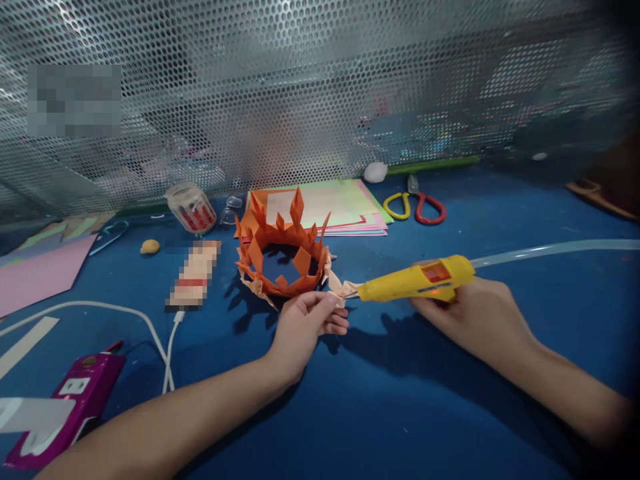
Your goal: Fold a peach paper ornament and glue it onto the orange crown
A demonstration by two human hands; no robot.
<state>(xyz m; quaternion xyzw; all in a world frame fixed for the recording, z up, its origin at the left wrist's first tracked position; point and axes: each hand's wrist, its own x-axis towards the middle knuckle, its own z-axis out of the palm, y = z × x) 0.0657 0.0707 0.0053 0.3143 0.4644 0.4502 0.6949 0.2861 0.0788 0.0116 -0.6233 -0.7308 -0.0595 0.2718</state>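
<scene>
An orange folded-paper crown with upright points stands on the blue table, pale peach paper pieces along its outer lower edge. Just right of it, my left hand pinches a pale peach folded-paper piece between thumb and fingers. Whether this piece is joined to the crown I cannot tell. My right hand grips a yellow hot glue gun, held level and pointing left. Its metal nozzle meets the peach piece beside my left fingertips. From the gun's back end a long clear glue stick runs off to the right.
Behind the crown lies a stack of coloured paper. Scissors with red and yellow handles and a jar stand farther back. A purple power strip and white cable lie left. Perforated metal mesh closes the back.
</scene>
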